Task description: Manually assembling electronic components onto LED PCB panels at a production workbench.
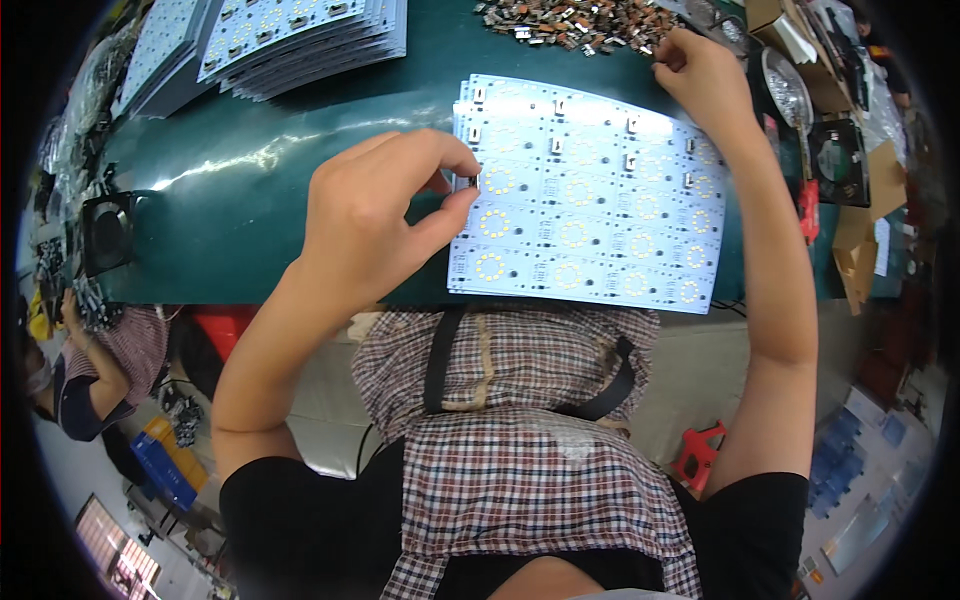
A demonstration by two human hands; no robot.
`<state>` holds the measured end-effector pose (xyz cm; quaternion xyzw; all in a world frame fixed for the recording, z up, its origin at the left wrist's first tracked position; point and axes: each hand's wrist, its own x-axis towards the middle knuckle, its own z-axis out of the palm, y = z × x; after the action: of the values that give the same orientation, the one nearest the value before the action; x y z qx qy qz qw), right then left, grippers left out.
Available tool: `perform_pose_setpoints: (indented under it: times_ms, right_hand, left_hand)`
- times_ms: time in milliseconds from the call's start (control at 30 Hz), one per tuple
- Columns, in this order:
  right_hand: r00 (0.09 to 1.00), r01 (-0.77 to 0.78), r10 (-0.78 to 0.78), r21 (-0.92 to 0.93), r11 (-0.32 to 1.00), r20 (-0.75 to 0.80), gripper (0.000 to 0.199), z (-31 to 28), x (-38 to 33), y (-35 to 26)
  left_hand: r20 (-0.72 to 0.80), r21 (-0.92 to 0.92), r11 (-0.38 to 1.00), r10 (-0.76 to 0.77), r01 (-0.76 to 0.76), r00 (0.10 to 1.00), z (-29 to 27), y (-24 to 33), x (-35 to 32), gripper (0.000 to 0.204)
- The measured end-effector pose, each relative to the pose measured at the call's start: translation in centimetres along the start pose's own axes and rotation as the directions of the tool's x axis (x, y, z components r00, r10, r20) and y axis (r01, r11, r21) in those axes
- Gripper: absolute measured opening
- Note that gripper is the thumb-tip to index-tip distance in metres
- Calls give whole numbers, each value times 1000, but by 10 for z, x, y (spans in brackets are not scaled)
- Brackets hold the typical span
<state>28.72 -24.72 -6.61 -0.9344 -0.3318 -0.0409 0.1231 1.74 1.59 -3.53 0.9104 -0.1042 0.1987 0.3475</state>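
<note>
A white LED circuit board panel [600, 215], on at least one other board, lies in front of me, with rings of yellow LEDs. Small metal-cased components [559, 107] sit in its two far rows. My left hand [385, 200] is at the panel's left edge, thumb and forefinger pinching a small metal-cased component [467, 182] over the third row. Beyond the panel's far right corner, my right hand [706, 88] is closed beside a loose pile of small metal-cased components [585, 22]. Whatever its curled fingertips hold is hidden.
Stacks of similar boards [300, 45] stand at the far left of the green tabletop [240, 220]. A black square object [107, 232] lies near the left end. Right of my arm are a red-handled tool [808, 210], a black box [838, 160] and cardboard. Another person [105, 370] sits left.
</note>
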Motion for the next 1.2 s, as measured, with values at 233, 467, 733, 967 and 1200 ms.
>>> perform_pose_setpoints:
  times_ms: [233, 467, 733, 967, 1200]
  right_hand:
    - [992, -110, 128, 383, 917, -20, 18, -20, -24, -8]
    - [981, -94, 172, 546, 833, -94, 19, -51, -72, -43]
    - [981, 4, 108, 568, 823, -163, 14, -64, -114, -71]
    - [984, 85, 18, 563, 822, -175, 16, -66, -143, -98]
    - [996, 61, -11, 558, 828, -92, 16, -55, -161, -112]
  left_hand:
    - [2, -25, 996, -85, 85, 996, 4, -12, -5, 21]
    - [12, -16, 998, -61, 61, 998, 0, -13, -4, 20]
    - [33, 133, 990, 48, -52, 998, -2, -10, -2, 21]
    - [93, 111, 993, 38, -48, 995, -6, -10, 2, 20]
    - [76, 88, 996, -31, 24, 997, -4, -10, -1, 19]
